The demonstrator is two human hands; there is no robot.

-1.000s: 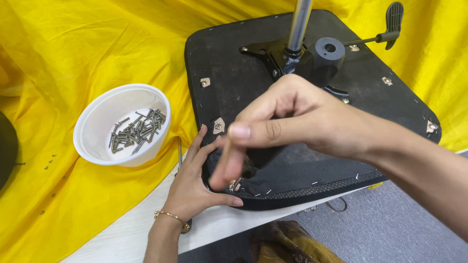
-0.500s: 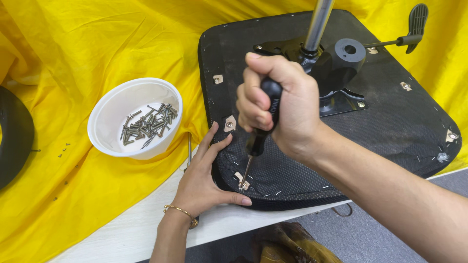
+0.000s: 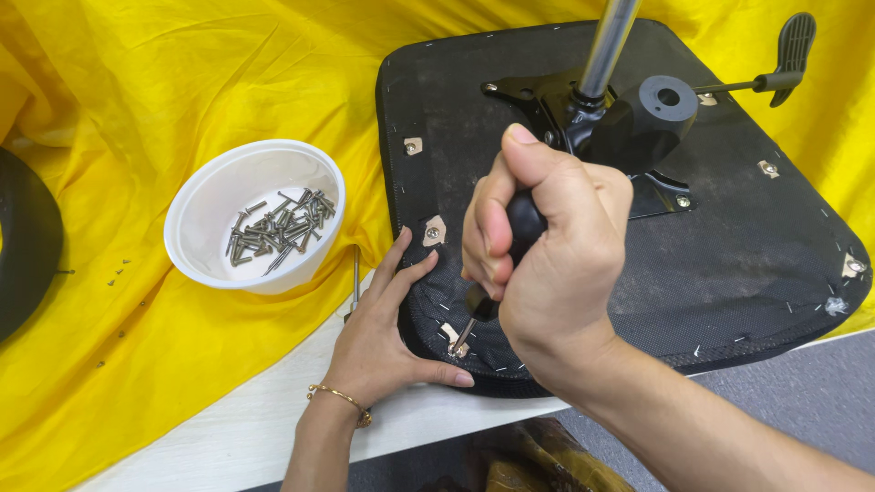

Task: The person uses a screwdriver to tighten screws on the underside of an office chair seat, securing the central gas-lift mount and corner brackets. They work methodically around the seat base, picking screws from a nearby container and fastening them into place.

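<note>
Right hand (image 3: 547, 246) closed in a full fist around the black handle of a screwdriver (image 3: 497, 273), thumb uppermost. Long axis of the tool slanted: handle up inside the fist, shaft running down and toward the wearer's left, emerging below the curled fingers. Tip seated at a small metal bracket (image 3: 453, 339) on the near rim of the upturned black seat base (image 3: 729, 264), directly beneath the fist. Whether the tip is engaged in a screw head: cannot tell.

Left hand (image 3: 387, 337) open, pressed flat against the seat base's near-left edge, fingers spread, thumb lying along the rim just left of the bracket. Left thumb nearer to the bracket than the right knuckles, though only the right hand carries the tool.

Count: one screwdriver; one seat base with one chrome post (image 3: 606, 46) and one lever (image 3: 784, 64); six small corner brackets visible on the underside; one white bowl (image 3: 205, 223) to the left of the left hand, holding a heap of screws (image 3: 278, 228) too many to count; a few loose screws on the yellow cloth (image 3: 137, 109).
</note>
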